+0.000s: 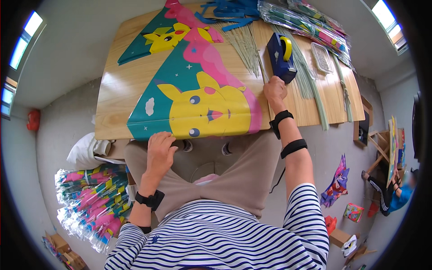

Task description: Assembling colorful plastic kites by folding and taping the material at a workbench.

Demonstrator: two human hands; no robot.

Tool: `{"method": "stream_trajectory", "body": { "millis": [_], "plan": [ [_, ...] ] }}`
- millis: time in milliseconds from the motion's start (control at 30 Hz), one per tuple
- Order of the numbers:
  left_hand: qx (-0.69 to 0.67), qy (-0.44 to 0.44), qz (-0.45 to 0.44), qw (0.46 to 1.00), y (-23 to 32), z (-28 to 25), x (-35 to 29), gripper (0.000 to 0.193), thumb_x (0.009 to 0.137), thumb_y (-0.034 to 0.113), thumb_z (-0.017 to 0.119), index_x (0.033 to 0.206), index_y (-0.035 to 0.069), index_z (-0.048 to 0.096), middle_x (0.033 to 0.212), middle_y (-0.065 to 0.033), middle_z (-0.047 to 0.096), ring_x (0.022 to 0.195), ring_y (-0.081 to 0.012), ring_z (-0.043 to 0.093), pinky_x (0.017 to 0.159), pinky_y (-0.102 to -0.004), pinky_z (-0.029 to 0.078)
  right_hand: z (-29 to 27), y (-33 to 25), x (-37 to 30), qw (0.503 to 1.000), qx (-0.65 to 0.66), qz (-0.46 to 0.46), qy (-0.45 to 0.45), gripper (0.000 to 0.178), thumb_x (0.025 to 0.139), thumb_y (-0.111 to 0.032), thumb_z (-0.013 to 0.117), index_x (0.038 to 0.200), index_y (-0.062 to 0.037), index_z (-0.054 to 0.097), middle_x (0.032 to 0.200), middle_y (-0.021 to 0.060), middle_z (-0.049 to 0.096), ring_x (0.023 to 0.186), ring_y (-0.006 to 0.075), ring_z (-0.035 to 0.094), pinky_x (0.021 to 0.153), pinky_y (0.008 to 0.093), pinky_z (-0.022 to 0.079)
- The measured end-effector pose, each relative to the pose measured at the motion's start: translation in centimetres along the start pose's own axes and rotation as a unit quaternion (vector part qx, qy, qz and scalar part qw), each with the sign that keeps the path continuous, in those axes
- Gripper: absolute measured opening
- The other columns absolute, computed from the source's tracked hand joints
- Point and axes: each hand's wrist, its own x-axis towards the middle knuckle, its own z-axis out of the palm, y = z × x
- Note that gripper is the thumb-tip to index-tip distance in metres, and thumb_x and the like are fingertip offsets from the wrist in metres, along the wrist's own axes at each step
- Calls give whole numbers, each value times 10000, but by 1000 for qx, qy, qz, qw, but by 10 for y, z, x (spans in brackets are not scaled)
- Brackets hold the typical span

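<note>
A green, pink and yellow printed kite sheet (189,96) with a cartoon face lies on the table in front of me, its straight edge along the table's near side. My left hand (161,150) is at that near edge, fingers curled over and pressed on the sheet. To the right, my right hand (275,89) is closed just below the dark blue tape dispenser (278,60), which holds a yellow roll. Whatever its fingers pinch is too small to tell. Another folded kite sheet (155,38) of the same print lies farther back.
Bundles of thin pale rods (245,49) and blue strips (231,12) lie at the back of the wooden table (112,96). Bagged kites (310,27) and a clear plastic box (321,57) are at right. More bagged kites (92,198) pile up at lower left. Another person (405,193) sits far right.
</note>
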Motion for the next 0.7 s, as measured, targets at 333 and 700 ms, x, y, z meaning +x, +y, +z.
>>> {"method": "stream_trajectory", "body": {
  "millis": [333, 700],
  "plan": [
    [-13, 3, 9, 1000, 5, 1, 4, 270, 731, 27, 736, 990, -6, 666, 1105, -163, 639, 1108, -350, 575, 990, -453, 429, 9, 2, 7, 999, -16, 19, 44, 64, 731, -150, 720, 693, -100, 709, 824, 122, 751, 800, 291, 741, 669, 362, 575],
    [-8, -14, 11, 1000, 12, 0, 9, 272, 738, 34, 728, 1001, -9, 671, 1116, -168, 642, 1125, -356, 570, 1000, -455, 423, 18, -13, 6, 998, 51, -1, 43, 168, 799, -245, 681, 782, -85, 729, 875, 168, 741, 842, 338, 732, 746, 411, 582]
  ]
}}
